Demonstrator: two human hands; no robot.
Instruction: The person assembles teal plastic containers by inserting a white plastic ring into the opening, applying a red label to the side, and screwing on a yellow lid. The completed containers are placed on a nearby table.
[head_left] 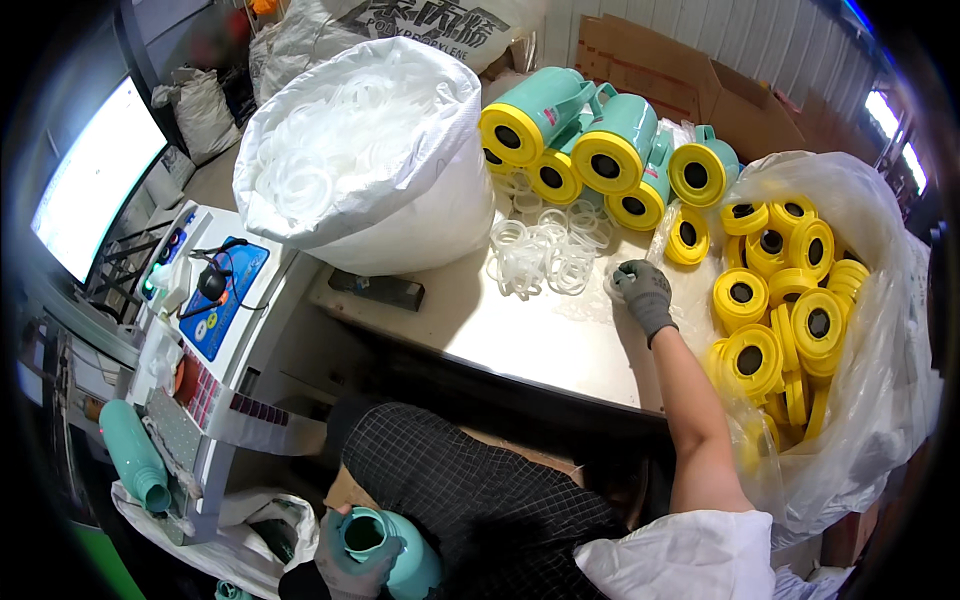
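My left hand [350,565], in a grey glove, is wrapped round a teal plastic bottle [412,570] beside my lap, its open mouth facing up. On the white tabletop, my right hand [645,290], gloved too, has its fingers closed on a translucent plastic ring [611,284], partly covered by the fingertips. Just left of that hand lies a loose pile of similar rings [525,262]. Beyond it, several teal jugs [615,120] with handles lie stacked, their yellow ends toward me. A single yellow lid [687,237] with a dark centre rests near my right hand.
A white woven sack [430,215] full of rings stands on the table's left. A clear plastic bag [880,400] of yellow lids sits at right. Left are a machine with a blue panel [225,300] and another teal bottle [130,450]. Cardboard [650,70] stands behind the jugs.
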